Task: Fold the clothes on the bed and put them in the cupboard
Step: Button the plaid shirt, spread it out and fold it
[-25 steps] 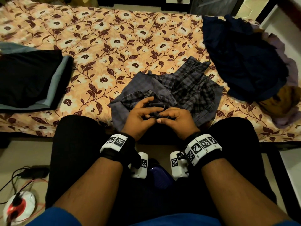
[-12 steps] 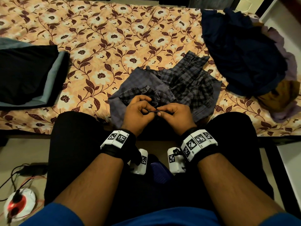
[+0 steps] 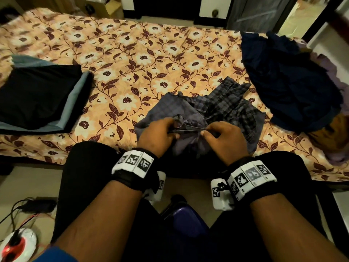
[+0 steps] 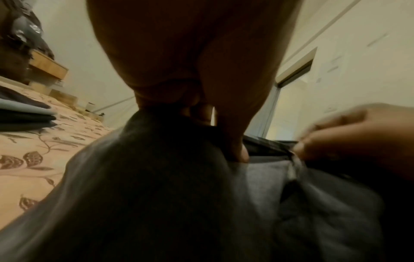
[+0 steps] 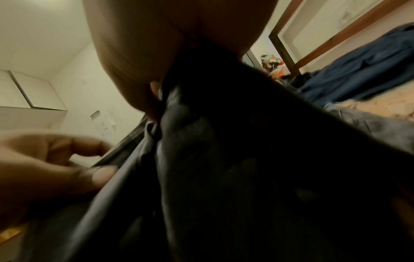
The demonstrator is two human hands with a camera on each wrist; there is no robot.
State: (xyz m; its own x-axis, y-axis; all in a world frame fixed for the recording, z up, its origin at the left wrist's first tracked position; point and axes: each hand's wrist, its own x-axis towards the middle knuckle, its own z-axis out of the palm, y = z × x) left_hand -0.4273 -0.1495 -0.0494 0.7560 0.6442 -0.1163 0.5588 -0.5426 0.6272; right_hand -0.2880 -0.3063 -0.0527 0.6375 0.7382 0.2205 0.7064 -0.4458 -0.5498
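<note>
Shirt (image 3: 213, 112), checked, lay crumpled at near edge of bed (image 3: 132, 53), long axis slanting from near left toward far right. Pinched along one taut hem edge, running left to right, by left hand (image 3: 156, 136) and right hand (image 3: 223, 139), fingers curled. Flanked by folded stack (image 3: 37, 95) at left, dark heap (image 3: 290, 76) at right.

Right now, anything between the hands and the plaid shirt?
Nothing visible. The left hand and right hand both already pinch an edge of the plaid shirt at the near edge of the bed. The cupboard isn't identifiable, so that path can't be judged.
</note>
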